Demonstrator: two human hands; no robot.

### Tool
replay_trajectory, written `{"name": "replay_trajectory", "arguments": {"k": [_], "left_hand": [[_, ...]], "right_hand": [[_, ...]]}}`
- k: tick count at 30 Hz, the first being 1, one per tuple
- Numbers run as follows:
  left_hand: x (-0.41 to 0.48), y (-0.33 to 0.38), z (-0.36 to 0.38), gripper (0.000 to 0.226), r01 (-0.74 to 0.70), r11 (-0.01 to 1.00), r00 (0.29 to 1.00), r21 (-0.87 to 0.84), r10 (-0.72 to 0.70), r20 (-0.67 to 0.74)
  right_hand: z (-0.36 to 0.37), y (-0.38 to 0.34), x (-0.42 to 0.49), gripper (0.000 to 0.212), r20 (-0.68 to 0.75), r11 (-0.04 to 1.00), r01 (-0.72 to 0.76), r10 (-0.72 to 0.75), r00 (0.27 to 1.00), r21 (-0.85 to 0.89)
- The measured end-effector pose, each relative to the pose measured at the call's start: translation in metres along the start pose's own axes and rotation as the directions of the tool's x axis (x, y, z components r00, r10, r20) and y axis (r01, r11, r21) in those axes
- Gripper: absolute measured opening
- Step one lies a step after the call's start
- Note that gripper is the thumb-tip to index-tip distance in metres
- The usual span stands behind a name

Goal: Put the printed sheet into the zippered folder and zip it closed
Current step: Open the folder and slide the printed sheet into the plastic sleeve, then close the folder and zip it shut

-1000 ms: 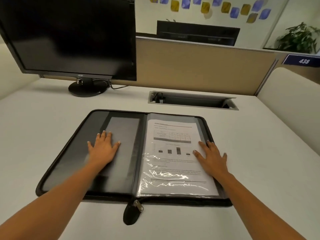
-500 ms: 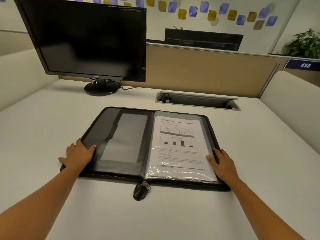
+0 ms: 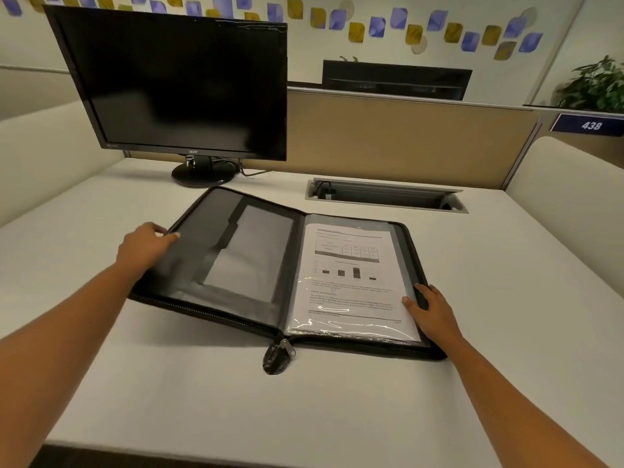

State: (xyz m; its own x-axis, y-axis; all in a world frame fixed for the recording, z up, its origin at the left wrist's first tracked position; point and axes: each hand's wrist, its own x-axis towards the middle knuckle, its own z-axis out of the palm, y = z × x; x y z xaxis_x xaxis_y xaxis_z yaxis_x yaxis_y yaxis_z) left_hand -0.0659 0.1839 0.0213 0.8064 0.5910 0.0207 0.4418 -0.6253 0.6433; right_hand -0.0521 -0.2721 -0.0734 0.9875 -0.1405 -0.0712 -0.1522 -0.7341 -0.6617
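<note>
Black fabric is seen all round the zippered folder, which is spread open on the pale bench. The printed sheet is housed in the folder's right half, under a clear sleeve streaked with glare; a table, a bar chart and text are shown on it, the words too small to be read. That half is laid flat. The left cover is raised off the bench at its outer edge and tilted toward the spine. That edge is held by the left hand: the thumb is laid over the inner face, and the fingers, hidden beneath, seem to be curled under the rim, so the grip is taken as clamped on the cover. The right hand is placed on the right half's outer edge by the near corner; its grip is left apart, fingers lying fairly straight on the black border, the thumb tip set at the sheet's margin. The zipper is undone, and the zipper pull is left lying on the bench at the near end of the spine. Behind the folder a dark monitor is stood at the left and a recessed cable tray is set into the bench. A tan partition is run along the far edge.
</note>
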Motion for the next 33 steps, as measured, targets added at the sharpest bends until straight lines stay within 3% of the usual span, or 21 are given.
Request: {"name": "replay_trajectory", "arguments": {"k": [5, 10, 16, 19, 23, 27, 29, 33], "left_hand": [[-0.011, 0.049, -0.036, 0.043, -0.081, 0.996, 0.996, -0.029, 0.080, -0.029], [-0.040, 0.100, -0.055, 0.038, -0.303, 0.949, 0.953, -0.085, 0.302, -0.033], [-0.090, 0.161, -0.048, 0.030, -0.470, 0.793, 0.845, -0.388, 0.532, 0.063], [-0.111, 0.178, -0.022, 0.028, -0.509, 0.719, 0.773, -0.473, 0.624, 0.118], [-0.124, 0.178, 0.029, 0.029, -0.545, 0.735, 0.712, -0.404, 0.660, 0.240], [-0.130, 0.157, 0.075, 0.030, -0.550, 0.778, 0.670, -0.304, 0.629, 0.395], [-0.131, 0.144, 0.091, 0.031, -0.534, 0.804, 0.658, -0.261, 0.589, 0.468], [-0.130, 0.118, 0.110, 0.031, -0.470, 0.859, 0.691, -0.202, 0.501, 0.522]], "right_hand": [[-0.004, -0.012, -0.001, 0.056, 0.005, 1.000, 0.016, -0.016, 1.000, 0.010], [-0.007, -0.066, -0.013, 0.050, 0.030, 0.975, 0.172, -0.178, 0.984, 0.143], [-0.027, -0.156, -0.050, 0.044, -0.002, 0.817, 0.401, -0.440, 0.898, 0.415], [-0.041, -0.174, -0.064, 0.042, -0.062, 0.712, 0.436, -0.486, 0.872, 0.551], [-0.055, -0.169, -0.067, 0.048, -0.152, 0.580, 0.403, -0.432, 0.889, 0.708], [-0.060, -0.141, -0.060, 0.062, -0.192, 0.603, 0.319, -0.266, 0.945, 0.731], [-0.064, -0.119, -0.057, 0.051, -0.234, 0.628, 0.302, -0.191, 0.953, 0.717], [-0.065, -0.080, -0.058, 0.010, -0.252, 0.641, 0.250, -0.090, 0.964, 0.725]]}}
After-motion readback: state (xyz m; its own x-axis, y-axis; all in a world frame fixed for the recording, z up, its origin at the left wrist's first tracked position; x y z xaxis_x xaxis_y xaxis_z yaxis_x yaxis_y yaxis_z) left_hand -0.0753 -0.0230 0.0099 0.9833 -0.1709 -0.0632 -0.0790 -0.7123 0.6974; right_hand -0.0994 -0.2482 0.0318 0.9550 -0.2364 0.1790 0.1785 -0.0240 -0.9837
